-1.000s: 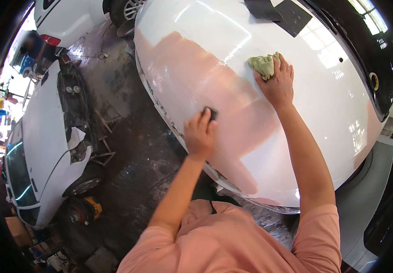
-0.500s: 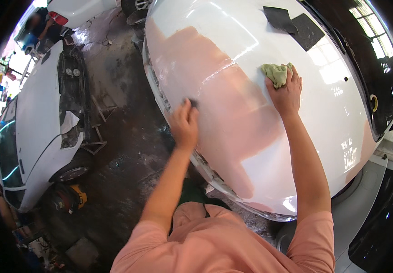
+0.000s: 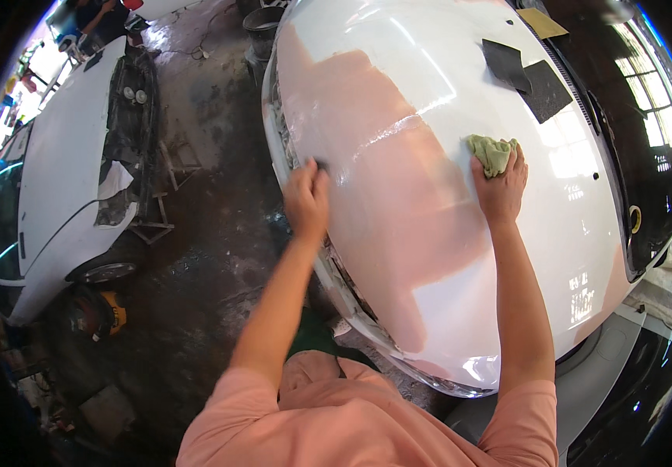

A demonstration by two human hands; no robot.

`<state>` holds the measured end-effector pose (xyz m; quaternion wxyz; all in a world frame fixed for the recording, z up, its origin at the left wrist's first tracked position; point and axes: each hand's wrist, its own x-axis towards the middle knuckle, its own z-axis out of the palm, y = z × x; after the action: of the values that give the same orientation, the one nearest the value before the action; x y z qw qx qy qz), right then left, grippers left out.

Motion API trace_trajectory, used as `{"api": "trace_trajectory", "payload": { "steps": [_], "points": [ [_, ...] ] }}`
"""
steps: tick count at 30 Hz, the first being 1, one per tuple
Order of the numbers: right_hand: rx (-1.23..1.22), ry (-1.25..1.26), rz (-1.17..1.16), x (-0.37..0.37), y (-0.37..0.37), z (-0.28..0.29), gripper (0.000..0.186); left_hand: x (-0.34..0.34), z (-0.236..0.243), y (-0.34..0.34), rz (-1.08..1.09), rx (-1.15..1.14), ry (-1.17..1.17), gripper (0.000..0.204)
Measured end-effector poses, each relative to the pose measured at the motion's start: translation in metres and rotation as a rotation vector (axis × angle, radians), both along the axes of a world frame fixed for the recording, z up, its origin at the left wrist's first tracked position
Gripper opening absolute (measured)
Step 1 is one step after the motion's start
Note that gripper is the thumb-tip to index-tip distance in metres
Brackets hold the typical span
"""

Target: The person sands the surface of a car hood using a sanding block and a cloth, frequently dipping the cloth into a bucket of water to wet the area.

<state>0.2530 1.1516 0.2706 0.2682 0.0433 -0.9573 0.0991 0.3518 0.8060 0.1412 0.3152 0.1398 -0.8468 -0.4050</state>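
My left hand (image 3: pixel 307 198) is over the front edge of a white car hood (image 3: pixel 460 288), at the left side of a large pinkish patch (image 3: pixel 382 202). Its fingers close on a small dark piece of sandpaper (image 3: pixel 322 165), mostly hidden and blurred. Farther right, my right hand (image 3: pixel 502 191) presses a crumpled green cloth (image 3: pixel 493 153) against the white paint, just beyond the patch's right border. The fingers of that hand bend around the cloth's right side. Wet-looking highlights cross the patch.
Two black sheets (image 3: pixel 547 92) lie on the hood near the windshield (image 3: pixel 647 156), with a tan sheet (image 3: pixel 542 23) behind. A dark bucket (image 3: pixel 264 29) stands past the front bumper. Another white car (image 3: pixel 63 156) with its front stripped is at left, a yellow-and-black machine (image 3: pixel 101 311) beside it.
My left hand has shifted toward the hood's front edge with the sandpaper. My right hand keeps its place on the cloth. The whole view has swung a little.
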Motion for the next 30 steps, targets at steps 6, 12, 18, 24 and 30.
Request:
{"api": "trace_trajectory", "payload": {
  "steps": [6, 12, 18, 24, 30],
  "points": [
    [0.008, 0.03, 0.027, -0.001, -0.004, -0.003, 0.073, -0.037, 0.008, -0.026, 0.068, 0.033, -0.004, 0.039],
    [0.007, 0.007, 0.011, 0.003, 0.004, 0.001, 0.073, 0.053, -0.012, 0.04, 0.052, -0.053, -0.037, 0.039],
    [0.003, 0.022, 0.052, -0.003, -0.018, 0.001, 0.074, -0.074, 0.027, -0.057, 0.312, 0.124, -0.165, 0.039],
    [0.017, 0.012, -0.004, 0.002, 0.009, -0.002, 0.074, 0.04, -0.016, 0.047, 0.183, 0.095, -0.094, 0.039],
    [-0.019, 0.008, 0.07, 0.0, -0.016, -0.001, 0.074, -0.085, 0.02, -0.066, 0.31, 0.168, -0.188, 0.041]
  ]
}}
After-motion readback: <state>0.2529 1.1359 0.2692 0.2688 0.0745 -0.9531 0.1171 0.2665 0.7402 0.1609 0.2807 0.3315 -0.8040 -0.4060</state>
